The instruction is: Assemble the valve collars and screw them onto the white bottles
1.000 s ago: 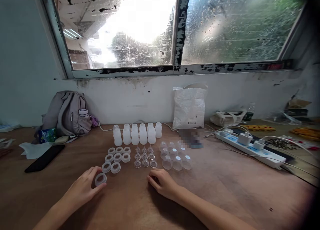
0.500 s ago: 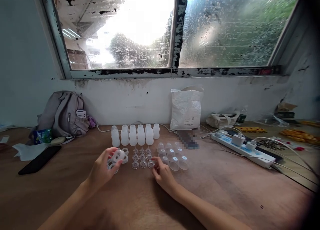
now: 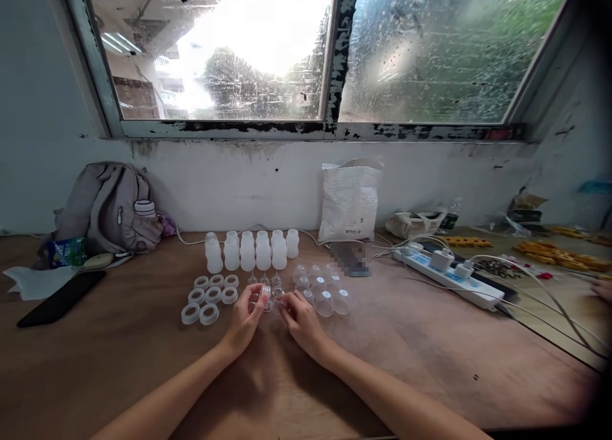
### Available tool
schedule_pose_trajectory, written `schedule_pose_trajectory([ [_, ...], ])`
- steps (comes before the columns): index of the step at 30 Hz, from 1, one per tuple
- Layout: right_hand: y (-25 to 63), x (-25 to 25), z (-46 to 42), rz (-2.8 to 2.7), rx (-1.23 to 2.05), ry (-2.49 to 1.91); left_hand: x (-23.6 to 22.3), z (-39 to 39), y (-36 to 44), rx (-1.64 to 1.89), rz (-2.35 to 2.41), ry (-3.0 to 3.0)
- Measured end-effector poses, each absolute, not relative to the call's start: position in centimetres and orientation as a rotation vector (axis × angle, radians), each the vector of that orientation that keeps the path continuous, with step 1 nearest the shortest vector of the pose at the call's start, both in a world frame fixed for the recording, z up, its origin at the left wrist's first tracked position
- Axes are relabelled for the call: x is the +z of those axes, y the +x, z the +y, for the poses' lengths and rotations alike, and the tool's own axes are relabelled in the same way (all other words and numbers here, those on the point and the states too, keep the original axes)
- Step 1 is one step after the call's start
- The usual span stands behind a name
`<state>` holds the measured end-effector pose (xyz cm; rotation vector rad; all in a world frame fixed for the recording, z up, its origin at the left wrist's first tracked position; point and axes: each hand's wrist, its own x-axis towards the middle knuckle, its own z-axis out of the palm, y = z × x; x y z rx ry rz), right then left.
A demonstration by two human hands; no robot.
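My left hand (image 3: 245, 320) pinches a white screw ring (image 3: 266, 291), held tilted over the clear silicone teats (image 3: 277, 280). Close beside it, my right hand (image 3: 304, 319) has its fingertips closed on a small clear teat (image 3: 279, 304), partly hidden by the fingers. More white screw rings (image 3: 213, 294) lie in rows to the left of my left hand. Translucent dome caps (image 3: 324, 303) stand in rows just right of my right hand. Behind the teats, frosted baby bottles (image 3: 247, 252) stand in a double row.
A grey backpack (image 3: 108, 204) and a black phone (image 3: 62, 298) lie at the left. Against the wall leans a white plastic bag (image 3: 351, 201). A power strip (image 3: 454, 280) with plugs and cables runs along the right. Part of another person's hand (image 3: 601, 289) shows at the far right edge.
My left hand has moved right, carrying a ring from the ring group to the teats. My right hand has lifted a teat slightly towards it. The view has shifted a little.
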<state>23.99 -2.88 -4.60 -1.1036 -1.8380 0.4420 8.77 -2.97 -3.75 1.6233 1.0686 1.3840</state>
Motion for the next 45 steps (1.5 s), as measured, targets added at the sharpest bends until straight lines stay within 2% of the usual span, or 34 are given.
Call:
schedule_pose_trajectory([
  [8,24.0,-3.5,-4.1,-1.733,0.852,-1.026,-3.8,-4.0,9.1,1.221,0.861,1.458],
  [14,23.7,-3.8,-4.4,-1.809,0.706,-1.026,-3.7,-3.8,9.0,1.107,0.785,1.169],
  [27,23.9,-4.6,-3.6,-1.752,0.682,-1.042,-3.8,-3.7,9.1,1.069,0.765,1.143],
  [35,23.8,-4.0,-4.1,-1.814,0.548,-1.032,-3.7,-3.6,8.9,1.028,0.747,1.144],
  [45,23.9,-4.2,-3.7,-1.748,0.701,-1.056,-4.0,-3.8,9.1,0.972,0.778,1.295],
])
